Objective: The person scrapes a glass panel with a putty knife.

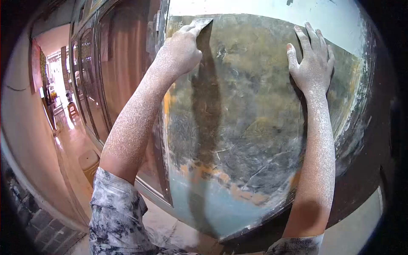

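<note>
My left hand (182, 49), coated in white dust, is raised and closed around a putty knife (204, 23). The knife's flat metal blade lies against the wall at the border between a white upper band (255, 8) and a rough greenish-brown patch (250, 85); its handle is hidden in my fist. To the right, my right hand (313, 63) has its fingers spread, palm toward the wall, with nothing held. Its fingertips are near the edge of the white band. Both forearms are dusted white.
A dark-framed glass door or window (123, 63) with a reddish curtain stands left of the wall patch. Farther left, a passage (63, 144) leads to a bright opening, with a stool (72, 109) inside. Pale blue paint (212, 204) shows below the patch.
</note>
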Motion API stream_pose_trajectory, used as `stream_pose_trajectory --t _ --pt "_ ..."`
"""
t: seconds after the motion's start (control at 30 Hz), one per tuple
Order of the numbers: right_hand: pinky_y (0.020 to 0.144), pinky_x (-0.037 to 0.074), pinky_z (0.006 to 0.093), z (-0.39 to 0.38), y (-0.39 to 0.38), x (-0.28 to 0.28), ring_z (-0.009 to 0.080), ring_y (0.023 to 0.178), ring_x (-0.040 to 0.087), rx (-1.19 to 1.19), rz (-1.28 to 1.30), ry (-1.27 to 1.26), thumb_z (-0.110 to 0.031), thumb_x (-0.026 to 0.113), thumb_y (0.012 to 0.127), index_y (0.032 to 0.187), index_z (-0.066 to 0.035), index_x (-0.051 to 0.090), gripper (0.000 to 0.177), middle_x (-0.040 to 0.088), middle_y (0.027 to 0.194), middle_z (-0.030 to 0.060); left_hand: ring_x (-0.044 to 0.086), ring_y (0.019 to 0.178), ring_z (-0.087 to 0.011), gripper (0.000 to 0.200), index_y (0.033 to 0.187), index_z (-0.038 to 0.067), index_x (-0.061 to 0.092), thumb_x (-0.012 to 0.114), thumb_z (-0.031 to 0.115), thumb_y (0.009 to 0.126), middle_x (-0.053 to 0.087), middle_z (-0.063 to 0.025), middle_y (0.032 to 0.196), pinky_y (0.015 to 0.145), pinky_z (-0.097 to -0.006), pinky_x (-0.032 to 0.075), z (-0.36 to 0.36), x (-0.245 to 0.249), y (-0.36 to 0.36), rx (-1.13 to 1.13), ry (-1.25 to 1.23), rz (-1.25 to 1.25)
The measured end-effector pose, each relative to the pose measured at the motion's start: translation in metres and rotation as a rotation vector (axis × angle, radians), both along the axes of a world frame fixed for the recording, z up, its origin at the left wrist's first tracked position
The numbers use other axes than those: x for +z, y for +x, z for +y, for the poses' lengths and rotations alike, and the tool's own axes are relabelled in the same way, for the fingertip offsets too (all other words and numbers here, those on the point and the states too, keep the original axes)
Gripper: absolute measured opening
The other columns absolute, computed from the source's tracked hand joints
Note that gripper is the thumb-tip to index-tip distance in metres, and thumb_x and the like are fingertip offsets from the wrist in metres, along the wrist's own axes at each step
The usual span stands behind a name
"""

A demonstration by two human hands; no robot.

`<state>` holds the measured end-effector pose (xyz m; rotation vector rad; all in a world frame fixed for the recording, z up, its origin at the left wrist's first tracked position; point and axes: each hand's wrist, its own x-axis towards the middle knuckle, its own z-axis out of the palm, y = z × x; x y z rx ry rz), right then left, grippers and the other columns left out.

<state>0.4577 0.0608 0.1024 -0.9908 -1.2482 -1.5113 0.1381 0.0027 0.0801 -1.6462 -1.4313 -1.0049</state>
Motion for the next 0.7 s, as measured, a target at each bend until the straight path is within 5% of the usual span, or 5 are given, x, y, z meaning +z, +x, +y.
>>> stream_pose_trajectory --t 0.17,0.23,0.33,0.47,0.7 --pt "0.121 0.02 0.052 -0.003 -0.005 0.004 0.0212 0.144 0.037 -0.022 0.005 0.014 -0.044 0.051 0.1 0.146 -0.027 0.049 0.049 0.045 0.152 0.0025 0.052 0.133 -0.0373 0.066 0.148 0.004 0.046 0.049 0.003 0.082 0.046 -0.0192 0.152 0.113 -0.0444 0.043 0.003 0.001 -0.007 -0.147 0.053 -0.081" --pt "0.118 0.024 0.0546 -0.017 -0.021 0.015 0.0236 0.143 0.038 -0.171 0.081 -0.159 -0.046 0.05 0.1 0.146 -0.024 0.049 0.051 0.045 0.151 0.0056 0.056 0.128 -0.0381 0.068 0.15 0.006 0.041 0.054 0.007 0.084 0.047 -0.0206 0.149 0.111 -0.0463 0.044 0.007 0.001 -0.012 -0.041 -0.005 -0.076" --pt "0.117 0.026 0.0564 -0.004 -0.042 0.042 0.0262 0.141 0.04 -0.048 0.014 -0.053 -0.049 0.05 0.1 0.146 -0.023 0.049 0.052 0.046 0.15 0.0079 0.056 0.127 -0.0393 0.066 0.149 0.003 0.041 0.053 0.007 0.084 0.048 -0.0226 0.147 0.11 -0.0472 0.046 0.012 0.001 -0.021 -0.016 0.033 -0.037" --pt "0.122 0.015 0.0607 0.014 -0.079 0.035 0.0296 0.152 0.021 -0.22 0.147 -0.046 -0.058 0.04 0.103 0.157 -0.029 0.032 0.062 0.03 0.161 0.0069 0.06 0.12 -0.0433 0.064 0.148 0.001 0.041 0.055 0.008 0.086 0.049 -0.0227 0.146 0.103 -0.0482 0.051 0.017 0.006 -0.023 0.007 -0.042 -0.054" --pt "0.123 0.014 0.0588 0.02 -0.076 0.035 0.0278 0.153 0.022 -0.21 0.165 -0.039 -0.061 0.04 0.102 0.156 -0.031 0.034 0.063 0.029 0.163 0.006 0.061 0.119 -0.0423 0.067 0.149 0.007 0.041 0.059 0.009 0.085 0.048 -0.0197 0.146 0.103 -0.049 0.051 0.015 0.0 -0.042 -0.024 -0.006 -0.079"
